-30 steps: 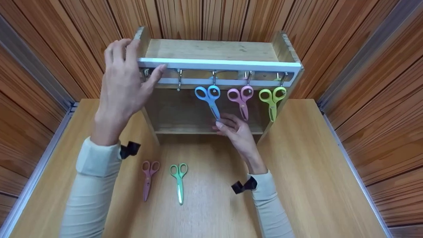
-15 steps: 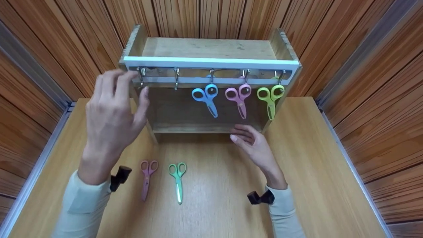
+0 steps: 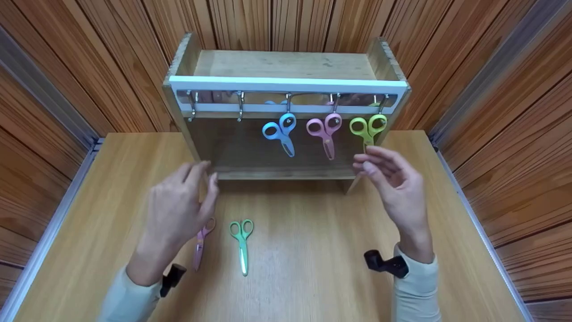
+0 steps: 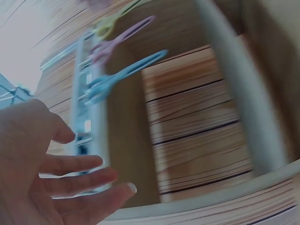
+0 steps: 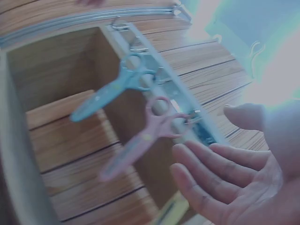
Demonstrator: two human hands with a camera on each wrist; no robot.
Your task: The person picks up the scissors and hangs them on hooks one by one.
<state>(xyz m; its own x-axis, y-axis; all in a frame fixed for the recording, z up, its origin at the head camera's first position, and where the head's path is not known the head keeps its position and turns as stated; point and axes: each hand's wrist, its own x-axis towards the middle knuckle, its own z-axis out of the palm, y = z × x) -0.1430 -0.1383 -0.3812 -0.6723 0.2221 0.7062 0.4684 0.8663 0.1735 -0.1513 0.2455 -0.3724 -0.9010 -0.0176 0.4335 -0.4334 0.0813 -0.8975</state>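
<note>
Blue scissors (image 3: pixel 280 133), pink scissors (image 3: pixel 326 134) and yellow-green scissors (image 3: pixel 368 129) hang by one handle loop each from metal hooks on a white rail (image 3: pixel 286 82). My right hand (image 3: pixel 397 192) is just below the yellow-green pair, overlapping its blade tip in the head view; in the right wrist view its relaxed fingers hold nothing. Lower left, my left hand (image 3: pixel 178 214) hovers over the table with loosely bent fingers and nothing in them. It partly covers a second pink pair of scissors (image 3: pixel 199 250) lying there. Green scissors (image 3: pixel 242 250) lie beside that pair.
The rail runs along the front of a wooden shelf unit (image 3: pixel 286 62) standing on the table (image 3: pixel 290 250). Two hooks at its left, such as the left-end hook (image 3: pixel 191 107), carry no scissors. Wood-plank walls (image 3: pixel 514 147) enclose the back and sides.
My left hand has left the rail's left end and come down toward the table. My right hand has moved away from the blue scissors, rightward to below the yellow-green pair.
</note>
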